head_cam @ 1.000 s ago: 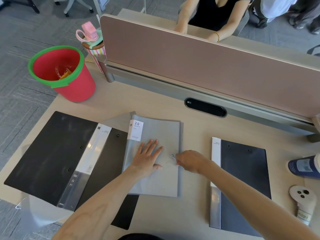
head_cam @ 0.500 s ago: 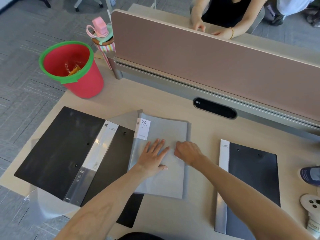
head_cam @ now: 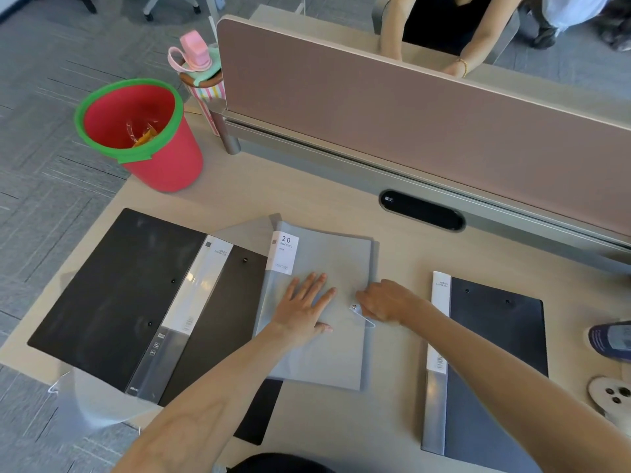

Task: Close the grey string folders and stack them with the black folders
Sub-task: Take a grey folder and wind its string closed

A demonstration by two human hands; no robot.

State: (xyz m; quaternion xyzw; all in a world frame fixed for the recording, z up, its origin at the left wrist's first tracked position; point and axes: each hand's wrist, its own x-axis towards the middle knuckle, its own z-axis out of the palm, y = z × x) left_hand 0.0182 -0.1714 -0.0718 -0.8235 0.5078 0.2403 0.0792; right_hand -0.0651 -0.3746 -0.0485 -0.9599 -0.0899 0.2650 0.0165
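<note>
A grey string folder (head_cam: 327, 254) lies shut in the middle of the desk, with a white "20 pockets" label at its top left corner. My left hand (head_cam: 304, 307) presses flat on its cover, fingers spread. My right hand (head_cam: 384, 302) is at the folder's right edge, fingers pinched on the string (head_cam: 362, 317) by the metal button. An open black folder (head_cam: 116, 291) lies to the left, partly under the grey one. A closed black folder (head_cam: 495, 353) lies to the right.
A red bucket with a green rim (head_cam: 143, 134) stands at the desk's back left corner, a striped bottle (head_cam: 201, 80) behind it. A pink partition (head_cam: 409, 110) runs along the back; a person sits beyond it. A dark bottle (head_cam: 613, 339) and a white controller (head_cam: 611, 397) lie at the right edge.
My right hand has pulled back slightly to the right at the folder's edge, showing the button and string. My left hand stays flat on the cover. The camera moved closer.
</note>
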